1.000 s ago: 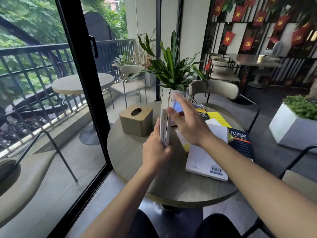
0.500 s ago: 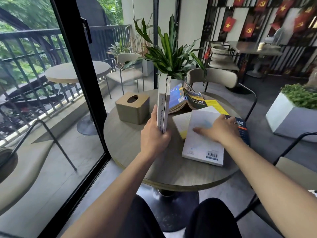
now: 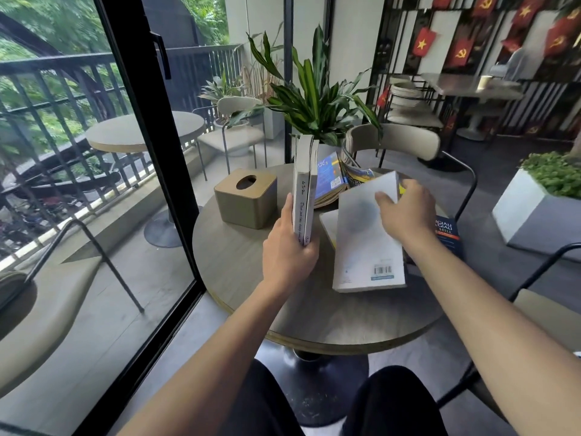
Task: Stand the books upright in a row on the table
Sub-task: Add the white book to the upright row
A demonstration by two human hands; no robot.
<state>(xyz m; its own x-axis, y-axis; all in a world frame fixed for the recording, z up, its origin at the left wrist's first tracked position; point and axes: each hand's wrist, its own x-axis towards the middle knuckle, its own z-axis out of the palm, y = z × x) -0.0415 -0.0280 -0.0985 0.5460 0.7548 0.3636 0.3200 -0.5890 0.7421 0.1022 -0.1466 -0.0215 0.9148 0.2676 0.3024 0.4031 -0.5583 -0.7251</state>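
Observation:
Two white books (image 3: 304, 187) stand upright together, spines toward me, on the round wooden table (image 3: 251, 278). My left hand (image 3: 287, 247) grips their lower end and steadies them. My right hand (image 3: 405, 206) holds the far edge of a white book (image 3: 366, 240) with a barcode, its far end tilted up off the pile. Under it lie another pale book (image 3: 328, 223) and a dark blue book (image 3: 448, 234). A blue book (image 3: 328, 177) and a blue-yellow one (image 3: 358, 177) lean open behind.
A tan tissue box (image 3: 246, 198) stands left of the upright books. A potted plant (image 3: 314, 102) sits at the table's far edge, a chair (image 3: 393, 141) behind it. A glass door frame (image 3: 151, 136) runs along the left; a white planter (image 3: 534, 209) stands at right.
My right hand left the upright books, went to the flat white book and now lifts its far edge. My left hand stays on the upright books.

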